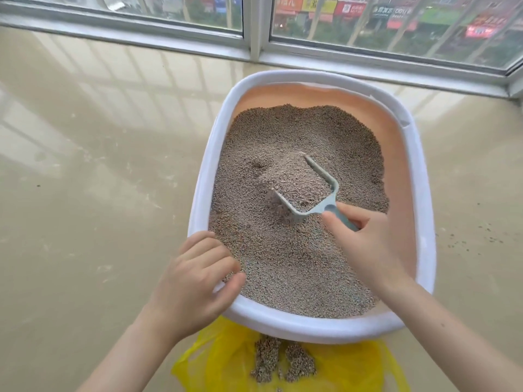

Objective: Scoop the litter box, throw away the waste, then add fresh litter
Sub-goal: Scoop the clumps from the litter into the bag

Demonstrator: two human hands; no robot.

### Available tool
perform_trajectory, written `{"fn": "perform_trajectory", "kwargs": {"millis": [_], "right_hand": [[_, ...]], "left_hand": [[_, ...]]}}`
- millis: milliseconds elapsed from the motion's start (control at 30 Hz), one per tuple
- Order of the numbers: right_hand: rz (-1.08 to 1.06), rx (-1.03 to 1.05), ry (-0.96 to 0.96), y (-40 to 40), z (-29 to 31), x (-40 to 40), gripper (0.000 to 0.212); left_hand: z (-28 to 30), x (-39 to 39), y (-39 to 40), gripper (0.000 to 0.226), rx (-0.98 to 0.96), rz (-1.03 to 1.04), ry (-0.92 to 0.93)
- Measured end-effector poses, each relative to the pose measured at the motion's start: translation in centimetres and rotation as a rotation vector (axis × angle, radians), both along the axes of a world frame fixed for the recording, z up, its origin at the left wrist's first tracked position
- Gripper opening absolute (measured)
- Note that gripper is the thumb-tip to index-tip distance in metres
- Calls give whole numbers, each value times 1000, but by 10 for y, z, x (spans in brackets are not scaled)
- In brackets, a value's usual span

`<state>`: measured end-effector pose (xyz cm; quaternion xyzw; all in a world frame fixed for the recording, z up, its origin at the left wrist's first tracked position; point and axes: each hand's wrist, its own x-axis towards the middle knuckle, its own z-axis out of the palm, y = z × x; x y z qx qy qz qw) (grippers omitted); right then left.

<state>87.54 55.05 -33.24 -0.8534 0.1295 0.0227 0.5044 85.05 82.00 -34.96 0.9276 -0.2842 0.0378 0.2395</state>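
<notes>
Right hand (368, 244) grips scoop (305, 188) in litter; left hand (198, 278) seemingly holds box rim (203, 176).

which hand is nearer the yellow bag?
Left. The left hand grips the litter box rim at its near left corner, just above the yellow bag. The right hand holds the scoop over the litter, farther from the bag.
</notes>
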Motion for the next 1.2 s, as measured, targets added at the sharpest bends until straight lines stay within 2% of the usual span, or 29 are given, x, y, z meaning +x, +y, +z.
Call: {"fn": "perform_trajectory", "kwargs": {"millis": [267,400,500,633,700,767,1000,1133,1200], "right_hand": [[-53,-41,3,-4,6,-23,21],[-104,2,41,-3,11,-32,14],[-103,30,47,-3,16,-38,30],[-50,36,49,2,23,-45,34],[-64,35,47,5,28,-47,32],[-62,47,22,7,31,-49,21],[-39,11,46,7,29,-59,27],[-27,-43,33,7,30,-64,22],[-39,-68,34,7,30,-66,29]], "left_hand": [[6,0,-4,31,3,23,-9],[7,0,-4,31,6,25,-11],[7,-1,-4,31,3,29,-16],[6,-1,-5,30,5,34,-33],[6,-1,-5,30,10,37,-37],[6,-2,-6,30,12,36,-39],[6,-1,-6,31,22,41,-49],[7,-2,-6,31,26,36,-45],[7,-2,-6,31,34,35,-45]]}}
